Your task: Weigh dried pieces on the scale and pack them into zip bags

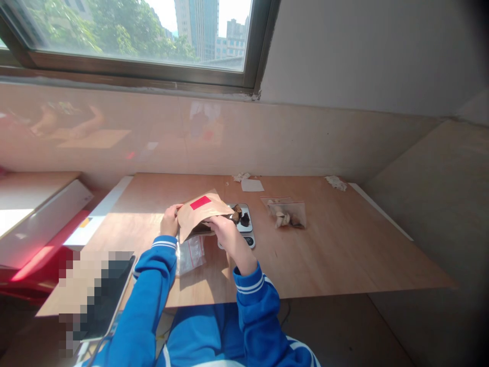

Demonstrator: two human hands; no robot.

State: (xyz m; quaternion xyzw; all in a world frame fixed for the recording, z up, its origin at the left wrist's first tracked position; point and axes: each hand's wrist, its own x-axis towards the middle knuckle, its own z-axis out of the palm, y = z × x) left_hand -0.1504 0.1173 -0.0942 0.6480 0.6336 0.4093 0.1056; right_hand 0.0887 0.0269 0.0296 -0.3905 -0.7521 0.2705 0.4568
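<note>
A: Main worry from here?

B: Spillage, most likely. Tilted kraft paper bag (206, 210) between left hand (169, 221) and right hand (225, 232), dark opening right beside the right fingers. Possible cause: too steep a tip, or a slackened hold on the left.

A: Anything else?

B: Perhaps a knock to the digital scale (249, 240), just past the right fingers and partly covered from view. Brown and black dried pieces (245, 219) on its pan, maybe easily nudged off by a bag corner or a wrist. Bag against scale or clear of it? Cannot tell.

A: Now the left fingers?

B: Closed on the bag's left edge, tips mostly hidden by the paper.

A: And the right ones?

B: Tucked in at the opening, tips out of sight. Cannot tell how wide apart, or whether pinching anything.

A: Round about them?

B: Nearer the body from the left fingers, a red-striped clear zip bag (190, 257) on the wooden tabletop (344, 255). Well to the right of the right fingers, a clear bag of pale pieces (286, 215). Beyond both hands, a white slip of paper (252, 185).
</note>
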